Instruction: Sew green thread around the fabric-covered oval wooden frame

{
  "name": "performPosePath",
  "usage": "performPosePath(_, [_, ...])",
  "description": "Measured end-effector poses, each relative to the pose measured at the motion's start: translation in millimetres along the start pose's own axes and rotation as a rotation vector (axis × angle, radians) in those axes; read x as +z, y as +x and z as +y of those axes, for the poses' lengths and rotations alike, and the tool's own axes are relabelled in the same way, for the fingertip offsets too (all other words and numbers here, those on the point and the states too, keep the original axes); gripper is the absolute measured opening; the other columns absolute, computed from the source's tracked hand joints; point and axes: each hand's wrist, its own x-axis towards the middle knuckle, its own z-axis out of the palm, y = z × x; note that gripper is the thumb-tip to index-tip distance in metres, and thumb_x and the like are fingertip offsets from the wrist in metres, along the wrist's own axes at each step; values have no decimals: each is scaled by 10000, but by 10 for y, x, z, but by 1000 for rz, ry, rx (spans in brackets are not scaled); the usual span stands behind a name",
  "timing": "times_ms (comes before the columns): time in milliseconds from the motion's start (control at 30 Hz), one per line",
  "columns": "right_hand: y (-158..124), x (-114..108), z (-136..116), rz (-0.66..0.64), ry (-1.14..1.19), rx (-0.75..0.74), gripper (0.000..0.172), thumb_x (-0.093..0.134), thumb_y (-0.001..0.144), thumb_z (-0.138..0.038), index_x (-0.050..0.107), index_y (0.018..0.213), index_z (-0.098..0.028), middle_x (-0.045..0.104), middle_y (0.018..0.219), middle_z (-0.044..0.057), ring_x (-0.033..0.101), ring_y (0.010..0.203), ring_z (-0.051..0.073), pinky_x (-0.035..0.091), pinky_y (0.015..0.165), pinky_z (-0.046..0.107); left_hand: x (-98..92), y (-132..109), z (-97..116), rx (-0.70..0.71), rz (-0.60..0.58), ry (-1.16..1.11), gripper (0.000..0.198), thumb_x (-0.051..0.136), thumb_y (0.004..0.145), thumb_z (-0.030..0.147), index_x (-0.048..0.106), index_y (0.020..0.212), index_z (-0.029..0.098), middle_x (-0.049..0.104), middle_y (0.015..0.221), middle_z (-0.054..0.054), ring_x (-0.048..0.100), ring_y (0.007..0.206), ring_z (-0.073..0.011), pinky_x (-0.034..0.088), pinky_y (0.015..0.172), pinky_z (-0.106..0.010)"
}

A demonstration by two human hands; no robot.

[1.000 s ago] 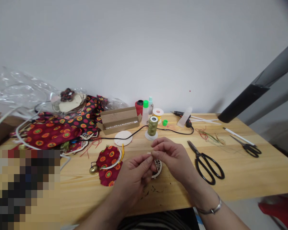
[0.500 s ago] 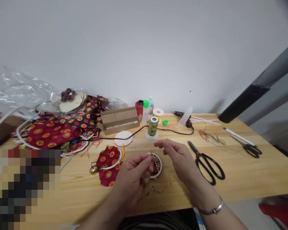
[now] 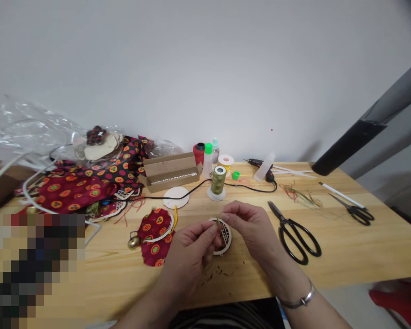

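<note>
My left hand [image 3: 193,246] is closed in a pinch on fine olive thread [image 3: 218,220], whose strands stick up from the fingertips. My right hand [image 3: 248,226] has its thumb and forefinger pressed together at the same strands, close to the left fingertips. Beneath the hands lies a round white lattice piece [image 3: 228,235], partly hidden by my left fingers. A spool of olive thread [image 3: 218,183] stands just beyond. To the left rest a piece of red patterned fabric [image 3: 155,224] with a white ring and a brass bell [image 3: 133,241].
Large black-handled scissors [image 3: 291,233] lie right of my right hand, with smaller scissors [image 3: 358,213] farther right. Behind are a glue gun [image 3: 260,165], glue bottles [image 3: 208,164], a cardboard box [image 3: 171,176] and a black cord [image 3: 250,184]. Fabric [image 3: 78,189] is heaped at left.
My right hand's fingers, apart before, have come down and closed at the thread tips by my left fingers. My left hand keeps its pinch almost in place.
</note>
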Motion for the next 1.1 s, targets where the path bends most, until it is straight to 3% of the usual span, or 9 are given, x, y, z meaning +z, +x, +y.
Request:
performPosePath(200, [-21,-4,-37,8,-49,-58,112,719,656,-232,636,602,-180,610,559,-30,518,524,106,425,509,231,-19,21,-16,-5,10,-23,219,775,652,325,706,634,117,593,534,10,284,375,-7,157,373,-161])
performPosePath(433, [-30,-67,-59,8,-57,-119,97,736,650,-213,660,595,-188,573,634,-30,515,602,109,441,587,248,-18,53,1,-10,73,-95,248,816,586,313,712,677,108,608,543,2,291,375,-5,171,366,-147])
performPosePath(600, [-117,-84,-148,-263,-200,-207,59,780,650,-190,740,632,-229,500,749,-12,518,746,128,450,714,275,-40,61,31,17,72,-118,260,800,624,322,716,714,93,368,415,96,234,391,-16,171,384,-142])
performPosePath(667, [-136,-59,-156,-326,-241,-235,75,784,655,-183,752,648,-250,475,763,-11,509,772,131,450,742,279,-38,52,33,14,50,-114,261,787,645,332,719,729,94,384,426,88,228,394,-15,170,386,-145])
performPosePath(900, [-23,37,-26,-26,-265,-279,81,767,634,-180,755,650,-258,454,727,-14,483,739,134,449,685,269,19,-11,36,-17,-11,-128,254,816,606,321,725,710,109,439,437,69,245,386,-8,165,377,-146])
performPosePath(1000, [7,34,-7,22,-229,-268,64,761,619,-176,746,627,-238,469,727,-8,495,739,138,446,671,268,12,-20,29,-8,-22,-114,239,799,632,315,726,703,99,598,559,-10,275,394,1,167,379,-148])
performPosePath(1100, [10,29,-14,43,-226,-261,53,757,615,-176,738,617,-225,486,735,-4,501,735,138,439,679,274,-3,-22,17,9,-33,-108,210,774,666,302,711,658,102,604,559,-12,285,392,-2,176,383,-151])
